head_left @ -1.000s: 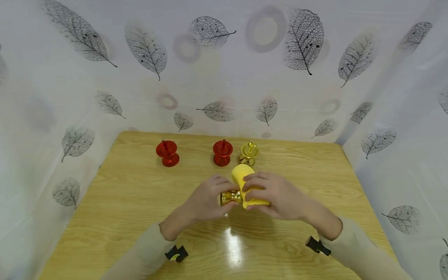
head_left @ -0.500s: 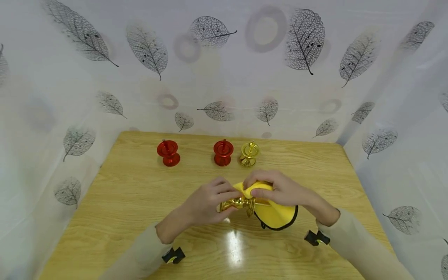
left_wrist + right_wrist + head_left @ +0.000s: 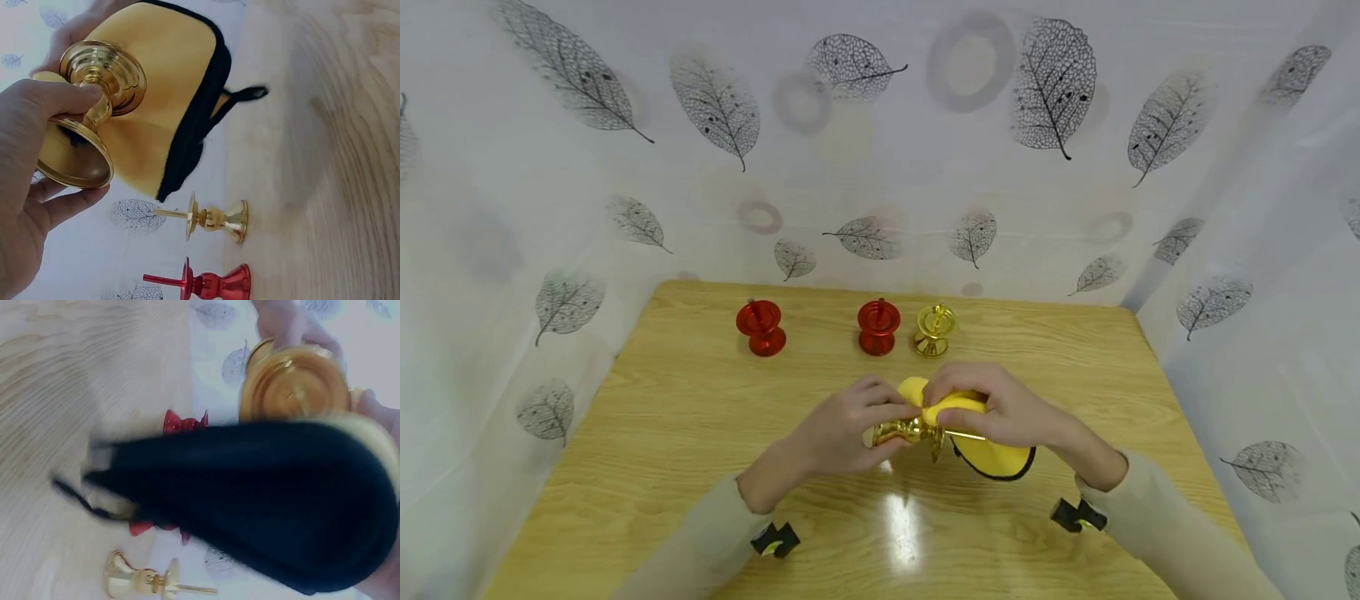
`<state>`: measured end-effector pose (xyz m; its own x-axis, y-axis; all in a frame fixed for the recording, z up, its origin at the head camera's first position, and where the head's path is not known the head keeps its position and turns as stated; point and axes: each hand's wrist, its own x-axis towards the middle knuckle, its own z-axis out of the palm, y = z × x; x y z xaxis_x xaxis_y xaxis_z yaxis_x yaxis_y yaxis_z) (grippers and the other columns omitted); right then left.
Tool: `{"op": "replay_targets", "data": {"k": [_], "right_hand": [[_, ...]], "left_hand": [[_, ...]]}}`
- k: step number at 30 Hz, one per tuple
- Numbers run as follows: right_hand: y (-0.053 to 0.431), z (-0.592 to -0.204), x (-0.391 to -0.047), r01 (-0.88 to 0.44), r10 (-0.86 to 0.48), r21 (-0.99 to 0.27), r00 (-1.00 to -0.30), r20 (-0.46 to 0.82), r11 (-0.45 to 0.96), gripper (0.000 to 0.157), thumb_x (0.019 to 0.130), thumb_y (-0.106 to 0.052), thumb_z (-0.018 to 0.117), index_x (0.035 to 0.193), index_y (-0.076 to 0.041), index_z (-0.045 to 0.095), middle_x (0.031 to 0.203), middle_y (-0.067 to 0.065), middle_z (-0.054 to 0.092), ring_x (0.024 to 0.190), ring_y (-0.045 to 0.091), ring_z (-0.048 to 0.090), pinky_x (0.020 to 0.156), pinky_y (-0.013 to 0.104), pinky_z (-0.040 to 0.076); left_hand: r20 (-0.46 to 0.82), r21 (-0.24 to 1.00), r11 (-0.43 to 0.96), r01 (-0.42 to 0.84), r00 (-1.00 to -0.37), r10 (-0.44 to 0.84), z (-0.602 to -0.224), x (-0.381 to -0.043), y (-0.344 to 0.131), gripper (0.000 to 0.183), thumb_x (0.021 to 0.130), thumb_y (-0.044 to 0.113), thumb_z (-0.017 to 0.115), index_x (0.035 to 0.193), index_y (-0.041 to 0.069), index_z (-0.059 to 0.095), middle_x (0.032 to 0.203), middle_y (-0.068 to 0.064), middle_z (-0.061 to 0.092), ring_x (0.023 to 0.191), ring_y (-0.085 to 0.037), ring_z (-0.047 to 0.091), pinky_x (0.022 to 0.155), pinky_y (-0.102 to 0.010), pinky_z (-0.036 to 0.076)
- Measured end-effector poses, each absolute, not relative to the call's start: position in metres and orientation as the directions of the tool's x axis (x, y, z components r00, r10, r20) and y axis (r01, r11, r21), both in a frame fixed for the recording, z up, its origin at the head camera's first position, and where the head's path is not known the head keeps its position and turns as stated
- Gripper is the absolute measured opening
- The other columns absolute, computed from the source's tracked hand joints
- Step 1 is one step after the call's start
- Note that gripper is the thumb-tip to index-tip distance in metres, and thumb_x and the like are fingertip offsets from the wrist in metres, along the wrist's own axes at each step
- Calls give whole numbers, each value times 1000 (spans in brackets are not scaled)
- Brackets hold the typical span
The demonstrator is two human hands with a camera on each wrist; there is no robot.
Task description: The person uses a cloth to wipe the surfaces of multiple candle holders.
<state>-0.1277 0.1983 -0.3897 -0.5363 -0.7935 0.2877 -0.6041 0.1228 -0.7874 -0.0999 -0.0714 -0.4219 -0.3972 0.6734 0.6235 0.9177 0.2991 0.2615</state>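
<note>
Above a light wood-grain desk [image 3: 662,417], well in from its back edge, a person's left hand [image 3: 842,425] grips a shiny gold metal candle holder [image 3: 917,430], tipped sideways, while the right hand [image 3: 1011,407] pinches a soft yellow black-edged cloth [image 3: 1003,461] at its dish. Apparently wiping is under way; next, the dish and spike seem to call for a firm left grip and a turning cloth.

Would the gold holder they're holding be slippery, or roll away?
The gold holder in the left hand may feel slippery, since its surface looks shiny. On its side, it could roll, as its dish and base look round.
</note>
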Motion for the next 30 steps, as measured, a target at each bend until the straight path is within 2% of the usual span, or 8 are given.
{"op": "replay_targets", "data": {"k": [4, 8, 12, 15, 18, 22, 26, 30], "right_hand": [[196, -386, -126, -650, -797, -749, -517, 313, 128, 23, 95, 1, 73, 108, -18, 73, 110, 1, 75, 100, 12, 67, 88, 30, 57], [198, -389, -129, -503, -798, -856, -562, 217, 121, 20, 103, 1, 61, 111, -16, 70, 106, 0, 72, 94, 8, 63, 83, 27, 55], [202, -397, -133, -333, -791, -941, -591, 161, 57, 20, 110, -1, 46, 113, -5, 65, 107, -3, 70, 98, 5, 63, 88, 24, 54], [203, -402, -133, -179, -784, -984, -609, 121, -13, 24, 114, -10, 39, 116, -3, 62, 108, -6, 70, 99, 5, 66, 89, 20, 56], [203, -406, -133, -72, -762, -997, -643, 75, -37, 25, 115, -19, 38, 119, -11, 62, 107, -9, 73, 99, 5, 69, 89, 19, 57], [202, -411, -132, -37, -735, -997, -674, 73, -65, 25, 115, -22, 41, 118, -19, 65, 105, -11, 74, 96, 3, 71, 86, 18, 58], [202, -413, -130, 74, -748, -982, -658, 81, -172, 25, 115, -22, 40, 120, -15, 64, 104, -8, 75, 91, 4, 75, 78, 20, 62], [202, -414, -127, 204, -771, -944, -632, 77, -261, 29, 116, -20, 35, 122, -10, 61, 100, -4, 75, 87, 8, 77, 72, 20, 63]], "left_hand": [[624, 249, 303, 920, -392, 676, -423, -101, -73, 38, 80, 16, 91, 115, 7, 80, 106, -3, 78, 101, -18, 68, 89, -23, 60], [674, 213, 258, 942, -333, 660, -422, -100, -72, 40, 79, 14, 91, 116, 7, 79, 102, -1, 78, 98, -16, 67, 87, -20, 59], [734, 223, 189, 956, -293, 613, -418, -100, -72, 41, 79, 12, 91, 117, 5, 78, 104, -4, 78, 98, -17, 67, 89, -23, 59], [762, 266, 157, 951, -307, 570, -415, -100, -72, 40, 80, 10, 90, 117, 3, 77, 107, -7, 77, 101, -19, 67, 91, -27, 59], [778, 299, 149, 942, -331, 533, -414, -102, -73, 39, 81, 11, 89, 117, 2, 76, 108, -9, 77, 102, -20, 68, 92, -28, 60], [794, 329, 144, 933, -356, 493, -416, -103, -71, 37, 83, 13, 88, 116, 1, 75, 109, -10, 77, 101, -21, 69, 90, -28, 60], [812, 336, 134, 932, -359, 461, -418, -104, -68, 33, 86, 14, 86, 115, 1, 75, 109, -11, 77, 100, -21, 70, 89, -29, 61], [816, 330, 147, 933, -360, 452, -418, -106, -68, 36, 83, 9, 88, 115, 1, 75, 109, -11, 77, 100, -22, 70, 89, -30, 61]]}}
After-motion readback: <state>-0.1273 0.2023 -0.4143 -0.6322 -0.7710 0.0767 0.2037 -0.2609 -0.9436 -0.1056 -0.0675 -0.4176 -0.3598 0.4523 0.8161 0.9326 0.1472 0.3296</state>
